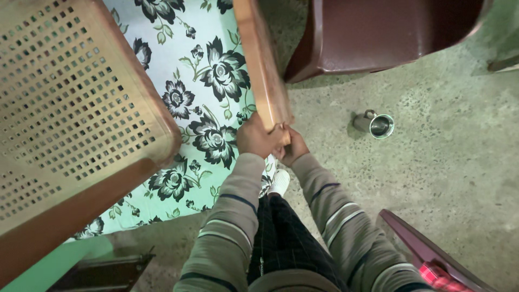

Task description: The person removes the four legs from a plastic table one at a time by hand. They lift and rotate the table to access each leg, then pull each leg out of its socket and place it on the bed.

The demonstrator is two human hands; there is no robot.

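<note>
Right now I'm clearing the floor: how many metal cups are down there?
1. A steel cup with a handle stands upright on the bare concrete floor, right of the joined hands and below the dark red chair. More may be hidden under furniture.

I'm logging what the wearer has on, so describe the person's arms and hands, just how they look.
Both arms wear long, ribbed knit sleeves, olive-grey with bands of pale and dark navy stripes running around them. The left sleeve and right sleeve match and end at plain cuffs at the wrists. The left hand and right hand are bare, with no gloves; no rings or watch are visible.
</note>
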